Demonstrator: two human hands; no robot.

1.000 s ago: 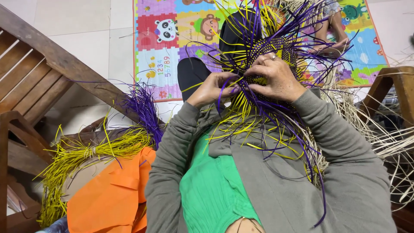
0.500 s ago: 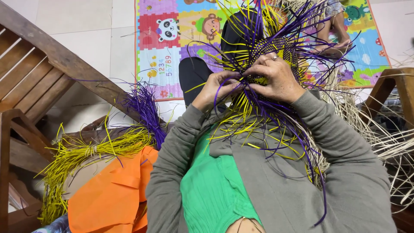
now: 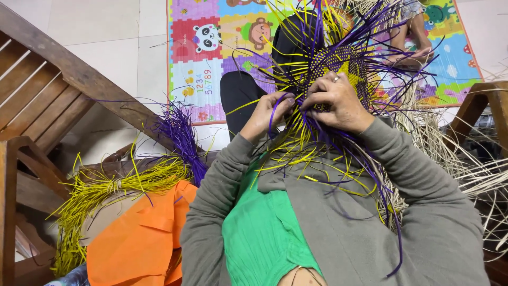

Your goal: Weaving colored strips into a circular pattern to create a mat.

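- Head view: the left hand [image 3: 270, 112] pinches a purple strip [image 3: 275, 108] at the 9 o'clock edge of the woven piece [image 3: 338, 66].
- The right hand [image 3: 338, 103], ring on one finger, clamps yellow and purple strands at the piece's 6 o'clock.
- The woven piece sits at 12 o'clock above the green shirt [image 3: 262, 233].
- A yellow strip bundle [image 3: 106, 188] lies at 8 o'clock beside the orange bag [image 3: 140, 241].
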